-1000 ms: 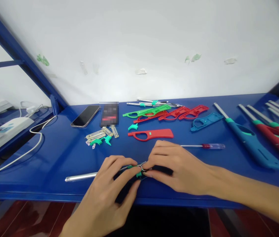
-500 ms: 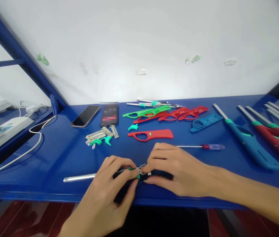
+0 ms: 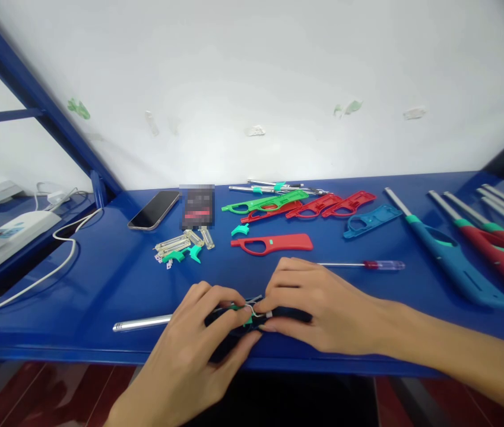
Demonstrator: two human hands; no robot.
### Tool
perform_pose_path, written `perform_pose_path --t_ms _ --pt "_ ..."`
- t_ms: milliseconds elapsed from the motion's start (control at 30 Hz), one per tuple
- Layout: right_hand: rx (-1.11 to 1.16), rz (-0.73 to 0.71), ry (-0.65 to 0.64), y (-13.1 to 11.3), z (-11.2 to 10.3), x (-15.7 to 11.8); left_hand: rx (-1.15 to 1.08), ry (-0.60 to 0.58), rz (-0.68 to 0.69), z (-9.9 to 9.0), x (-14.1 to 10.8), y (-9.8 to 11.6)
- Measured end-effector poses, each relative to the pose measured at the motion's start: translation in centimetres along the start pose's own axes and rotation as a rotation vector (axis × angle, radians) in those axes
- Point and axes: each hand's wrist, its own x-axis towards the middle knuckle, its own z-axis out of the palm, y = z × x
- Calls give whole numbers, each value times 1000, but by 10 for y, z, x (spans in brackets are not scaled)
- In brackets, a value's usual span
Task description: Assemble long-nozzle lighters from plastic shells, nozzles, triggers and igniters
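Near the front edge of the table lies a partly open gas lighter, its metal tube pointing left. My left hand is closed around the lighter's middle, with thumb and fingertips at a green piece and a thin white wire. My right hand pinches at the inner parts just right of that piece, its thumb and index finger close together. Both hands hide most of the dark handle shell. Beyond my right hand lies a screwdriver with a red and clear handle.
A red handle shell, green trigger pieces and small clear tanks lie ahead. Behind are a phone, more shells and metal tubes. Assembled blue and red lighters lie right. A white cable runs left.
My left thumb has shifted slightly right along the near side of the lighter. The tube tip has moved a touch left and down. My right hand stays nearly still.
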Motion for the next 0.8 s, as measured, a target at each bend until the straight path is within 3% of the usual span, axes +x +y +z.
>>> perform_pose_path --t_ms 400,800 --pt "133 62 26 5 0 3 0 73 52 3 -1 -4" --pt "205 174 31 3 0 5 68 71 66 2 -1 -4"
